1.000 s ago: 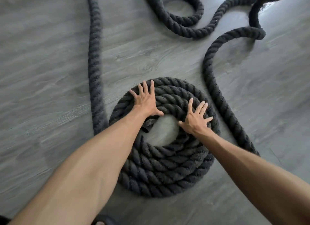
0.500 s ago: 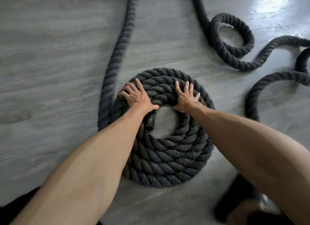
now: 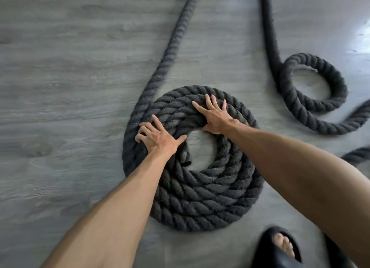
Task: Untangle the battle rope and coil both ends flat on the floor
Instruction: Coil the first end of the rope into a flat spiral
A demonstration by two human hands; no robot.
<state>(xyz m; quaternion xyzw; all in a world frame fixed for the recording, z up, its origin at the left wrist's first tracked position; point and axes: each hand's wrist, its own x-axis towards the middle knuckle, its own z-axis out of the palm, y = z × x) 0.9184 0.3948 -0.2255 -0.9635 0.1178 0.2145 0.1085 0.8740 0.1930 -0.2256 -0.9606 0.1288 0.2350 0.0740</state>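
Grey wood-grain floor point(image 3: 60, 87) carries the battle rope point(image 3: 200, 203), one end wound in a flat coil at centre, slack looping away at upper right. Left hand point(image 3: 158, 139) hooks bent fingers over the coil's outer turns; right hand point(image 3: 216, 117) presses its far side, fingers spread straight

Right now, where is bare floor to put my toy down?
Biggest bare floor: left of the coil and the rope running up from it. A small patch shows in the coil's middle, beside the left hand and right hand. Right side is crowded: loop, foot.
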